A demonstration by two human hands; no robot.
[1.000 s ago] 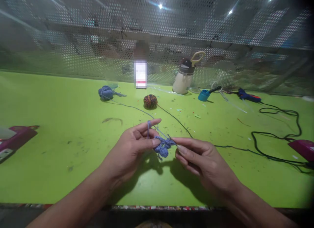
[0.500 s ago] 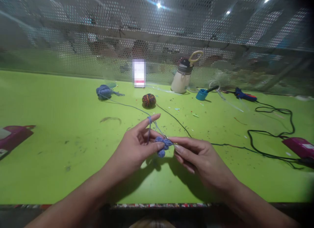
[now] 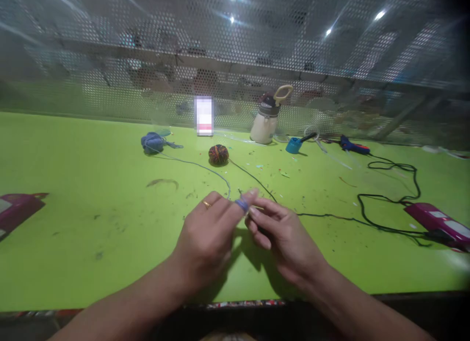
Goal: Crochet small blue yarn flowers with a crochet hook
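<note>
My left hand (image 3: 207, 231) is turned with its back up and its fingers curled. Blue yarn (image 3: 241, 204) is wrapped round its index finger. The small blue crochet piece that it held a moment ago is hidden behind the fingers. Close against it, my right hand (image 3: 277, 228) pinches a thin crochet hook (image 3: 240, 191), whose tip pokes out above the left index finger. A strand runs from the left hand back to the blue yarn ball (image 3: 152, 143). Behind the hands sits a dark multicoloured yarn ball (image 3: 218, 155).
On the green table (image 3: 110, 262) stand a lit phone (image 3: 204, 117), a cream bottle (image 3: 263, 128) and a blue tape roll (image 3: 293, 146). A blue glue gun (image 3: 353, 145) lies at right. Magenta power strips lie left (image 3: 18, 209) and right (image 3: 436, 221). Perforated metal panel (image 3: 235, 52) rises behind.
My left hand has rolled over from an open-sided hold with the index finger raised, hiding the blue crochet piece. My right hand has moved slightly left with the hook. The view has shifted slightly.
</note>
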